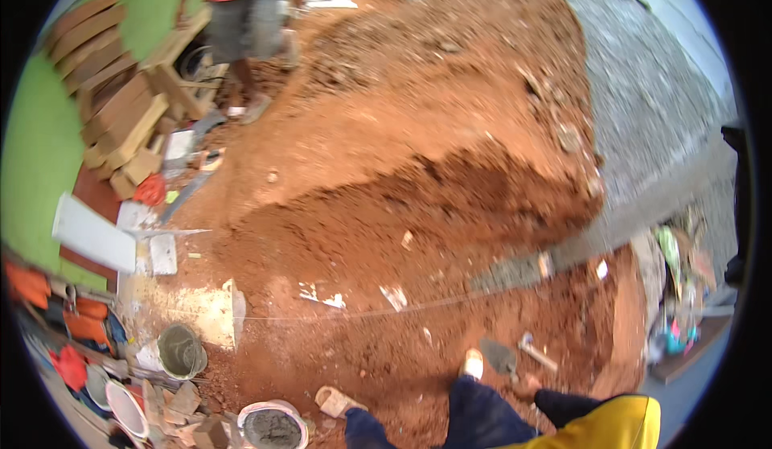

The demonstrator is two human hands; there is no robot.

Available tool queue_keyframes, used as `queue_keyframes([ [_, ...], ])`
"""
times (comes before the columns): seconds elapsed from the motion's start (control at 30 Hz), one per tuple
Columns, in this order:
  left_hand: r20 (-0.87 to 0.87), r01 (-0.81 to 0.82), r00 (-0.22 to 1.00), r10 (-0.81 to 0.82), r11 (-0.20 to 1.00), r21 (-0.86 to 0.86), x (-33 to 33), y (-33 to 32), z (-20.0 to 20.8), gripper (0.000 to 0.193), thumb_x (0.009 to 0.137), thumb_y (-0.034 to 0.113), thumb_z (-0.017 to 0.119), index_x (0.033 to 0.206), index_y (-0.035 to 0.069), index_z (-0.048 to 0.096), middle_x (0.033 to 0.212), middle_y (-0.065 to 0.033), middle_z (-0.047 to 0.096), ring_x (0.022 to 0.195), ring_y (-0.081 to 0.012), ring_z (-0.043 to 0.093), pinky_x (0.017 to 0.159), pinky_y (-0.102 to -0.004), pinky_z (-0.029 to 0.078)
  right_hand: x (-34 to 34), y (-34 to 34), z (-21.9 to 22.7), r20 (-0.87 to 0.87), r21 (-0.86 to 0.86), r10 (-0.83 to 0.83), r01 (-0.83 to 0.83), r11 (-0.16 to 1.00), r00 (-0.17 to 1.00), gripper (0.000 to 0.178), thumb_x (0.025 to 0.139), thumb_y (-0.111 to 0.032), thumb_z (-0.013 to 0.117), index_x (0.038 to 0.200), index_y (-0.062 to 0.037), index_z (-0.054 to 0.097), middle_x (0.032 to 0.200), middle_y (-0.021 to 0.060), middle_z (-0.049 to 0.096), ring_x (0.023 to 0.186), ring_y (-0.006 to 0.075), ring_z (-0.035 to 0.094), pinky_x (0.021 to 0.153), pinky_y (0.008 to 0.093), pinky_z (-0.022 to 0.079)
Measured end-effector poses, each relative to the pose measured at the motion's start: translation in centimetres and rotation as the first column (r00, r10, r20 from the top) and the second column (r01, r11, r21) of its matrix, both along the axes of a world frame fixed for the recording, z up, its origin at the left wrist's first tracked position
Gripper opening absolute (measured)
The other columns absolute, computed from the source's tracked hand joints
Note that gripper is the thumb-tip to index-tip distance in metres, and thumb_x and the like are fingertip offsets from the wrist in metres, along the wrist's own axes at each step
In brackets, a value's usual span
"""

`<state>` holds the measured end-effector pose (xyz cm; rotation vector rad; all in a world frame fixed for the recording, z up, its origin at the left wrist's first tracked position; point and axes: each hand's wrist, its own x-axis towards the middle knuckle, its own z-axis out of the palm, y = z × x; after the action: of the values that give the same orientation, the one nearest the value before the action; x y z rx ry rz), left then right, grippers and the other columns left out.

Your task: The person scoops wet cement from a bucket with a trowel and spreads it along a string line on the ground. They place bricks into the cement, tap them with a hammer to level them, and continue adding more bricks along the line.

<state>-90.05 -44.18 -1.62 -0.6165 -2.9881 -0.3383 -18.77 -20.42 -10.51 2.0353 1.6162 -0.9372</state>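
— Fingers (519, 381) of the right hand (528, 388): open or closed?
— Too blurred to tell; right at the handle end of the trowel (499, 356), perhaps touching, perhaps gripping.
— And the trowel's lie?
— Ahead and to the left of the fingers, over red soil (362, 348), long axis slanting forward-left from handle to blade.
— Nearer hand?
— Right; left hand out of view. Hammer (540, 355) near too, ahead and rightward.

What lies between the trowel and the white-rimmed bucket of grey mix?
In the head view, right shoe, red soil and left shoe lie between trowel and bucket.
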Motion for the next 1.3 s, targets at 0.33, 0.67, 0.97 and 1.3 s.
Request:
queue_keyframes([
  [0.33, 0.492, 0.340, 0.832, -0.256, 0.936, -0.088, 32.1, 16.7, 14.3, 0.077, 0.085, 0.045, 0.089, 0.138, -0.004, 0.061, 0.132, -0.0266, 0.066, 0.115, -0.0357, 0.064, 0.099, -0.0472, 0.052, 15.4, 2.6, 2.9, -0.340, -0.445, -0.891, 0.783, 0.435, 0.301, 0.025, 0.095, -0.027, 0.077, 0.095, -0.0019, 0.073, 0.072, 0.0049, 0.066, 0.054, 0.0147, 0.060, 0.044, 0.0336, 0.049],
  [0.67, 0.741, 0.104, 0.110, -0.662, 0.749, 0.654, 57.8, 40.9, 12.0, 0.059, 0.081, 0.016, 0.084, 0.131, 0.001, 0.056, 0.122, -0.0078, 0.062, 0.112, -0.0213, 0.061, 0.102, -0.0384, 0.048, 21.1, 16.4, 9.0, -0.474, -0.833, -0.813, 0.472, 0.289, -0.339, 0.073, 0.102, -0.062, 0.061, 0.153, -0.0104, 0.051, 0.149, 0.0145, 0.058, 0.116, 0.0230, 0.068, 0.068, 0.0325, 0.056],
  [0.97, 0.584, 0.507, -0.018, -0.811, 0.496, 0.704, 74.5, 56.3, 7.8, 0.062, 0.076, 0.009, 0.093, 0.127, 0.000, 0.059, 0.120, -0.0081, 0.059, 0.115, -0.0193, 0.059, 0.102, -0.0359, 0.048, 24.6, 28.0, 3.5, -0.484, -0.825, -0.669, 0.549, 0.135, -0.564, 0.048, 0.100, -0.059, 0.066, 0.124, -0.0180, 0.067, 0.100, -0.0018, 0.066, 0.083, 0.0124, 0.064, 0.055, 0.0287, 0.053],
  [1.3, 0.617, 0.625, -0.141, -0.774, 0.414, 0.662, 87.9, 72.1, -8.0, 0.057, 0.080, 0.009, 0.091, 0.126, -0.004, 0.060, 0.117, -0.0081, 0.063, 0.112, -0.0176, 0.063, 0.100, -0.0329, 0.051, 43.6, 29.6, -19.5, -0.316, -0.085, -0.777, 0.800, 0.594, 0.544, 0.067, 0.093, -0.053, 0.071, 0.134, -0.0008, 0.058, 0.117, 0.0261, 0.074, 0.107, 0.0371, 0.074, 0.089, 0.0479, 0.059],
])
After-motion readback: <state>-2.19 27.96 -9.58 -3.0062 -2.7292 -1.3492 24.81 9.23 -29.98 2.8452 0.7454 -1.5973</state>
